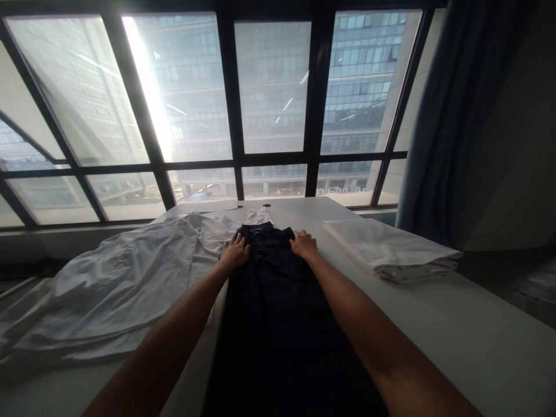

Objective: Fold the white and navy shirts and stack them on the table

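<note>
A dark navy garment [278, 313] lies lengthwise on the white table [456, 330], its collar end pointing at the window. My left hand [235, 252] rests on the left corner of that far end, fingers curled down onto the cloth. My right hand [304, 244] presses on the right corner in the same way. Both arms reach straight out over the garment. Whether the fingers pinch the fabric or only press on it does not show.
A crumpled white shirt [125, 284] spreads over the table's left side. A folded white stack [388, 249] sits at the right. A small white cloth [259, 217] lies just beyond the dark garment. Big windows [271, 87] stand behind; a dark curtain [456, 116] hangs right.
</note>
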`<state>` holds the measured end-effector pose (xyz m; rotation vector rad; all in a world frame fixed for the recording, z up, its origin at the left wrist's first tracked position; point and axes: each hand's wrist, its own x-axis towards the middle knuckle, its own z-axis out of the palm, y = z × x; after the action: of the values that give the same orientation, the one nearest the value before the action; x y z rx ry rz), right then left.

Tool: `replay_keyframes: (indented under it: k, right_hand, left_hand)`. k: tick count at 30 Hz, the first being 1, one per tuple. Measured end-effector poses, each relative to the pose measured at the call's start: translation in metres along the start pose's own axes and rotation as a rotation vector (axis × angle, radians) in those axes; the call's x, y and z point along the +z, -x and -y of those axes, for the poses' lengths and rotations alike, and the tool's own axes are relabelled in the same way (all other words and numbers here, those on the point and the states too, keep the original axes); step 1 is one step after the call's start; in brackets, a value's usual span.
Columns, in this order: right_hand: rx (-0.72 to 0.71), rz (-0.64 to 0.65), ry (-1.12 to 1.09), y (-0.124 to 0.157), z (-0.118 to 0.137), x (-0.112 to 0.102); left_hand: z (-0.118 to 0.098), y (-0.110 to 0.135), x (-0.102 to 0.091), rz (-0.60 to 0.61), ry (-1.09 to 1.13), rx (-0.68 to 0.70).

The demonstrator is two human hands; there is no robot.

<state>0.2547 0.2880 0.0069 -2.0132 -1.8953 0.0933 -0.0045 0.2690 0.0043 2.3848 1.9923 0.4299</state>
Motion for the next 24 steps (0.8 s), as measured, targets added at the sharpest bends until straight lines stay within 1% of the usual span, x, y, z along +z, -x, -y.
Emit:
replay_keyframes:
  k: [1, 3, 6, 9, 11, 13, 16, 18, 19, 20, 22, 23, 24]
  right_hand:
    - [-0.038, 0.000, 0.054, 0.008, 0.004, -0.003]
    - [-0.139, 0.011, 0.100, 0.026, 0.013, -0.009]
    - [-0.312, 0.064, 0.079, 0.059, 0.034, -0.018]
    - [-0.439, 0.132, 0.038, 0.096, 0.058, -0.023]
    - [-0.496, 0.175, 0.016, 0.122, 0.073, -0.025]
    - [-0.542, 0.227, 0.001, 0.145, 0.082, -0.028]
    - [-0.565, 0.280, 0.001, 0.172, 0.082, -0.034]
    - [-0.509, 0.257, 0.029, 0.183, 0.072, -0.040]
    - [-0.442, 0.223, 0.050, 0.187, 0.065, -0.044]
    - [-0.345, 0.177, 0.068, 0.189, 0.055, -0.049]
    - [-0.077, 0.079, 0.073, 0.190, 0.031, -0.060]
    - [0.058, 0.043, 0.052, 0.190, 0.017, -0.066]
    - [0.161, 0.028, 0.006, 0.188, 0.003, -0.072]
  left_hand:
    - [-0.004, 0.010, -0.004, -0.009, 0.004, 0.026]
    - [-0.013, 0.038, -0.011, 0.015, 0.011, 0.084]
    - [-0.027, 0.090, -0.017, 0.088, -0.006, 0.175]
    - [-0.040, 0.138, -0.019, 0.124, -0.023, 0.236]
    - [-0.047, 0.164, -0.021, 0.136, -0.031, 0.230]
    - [-0.054, 0.187, -0.023, 0.144, -0.026, 0.213]
    - [-0.060, 0.227, -0.023, 0.145, 0.006, 0.239]
    - [-0.062, 0.257, -0.021, 0.118, 0.028, 0.284]
    - [-0.063, 0.270, -0.020, 0.100, 0.038, 0.302]
    - [-0.064, 0.282, -0.020, 0.087, 0.047, 0.310]
    - [-0.067, 0.297, -0.023, 0.094, 0.059, 0.303]
    - [-0.069, 0.300, -0.026, 0.106, 0.063, 0.297]
    - [-0.071, 0.300, -0.031, 0.114, 0.068, 0.293]
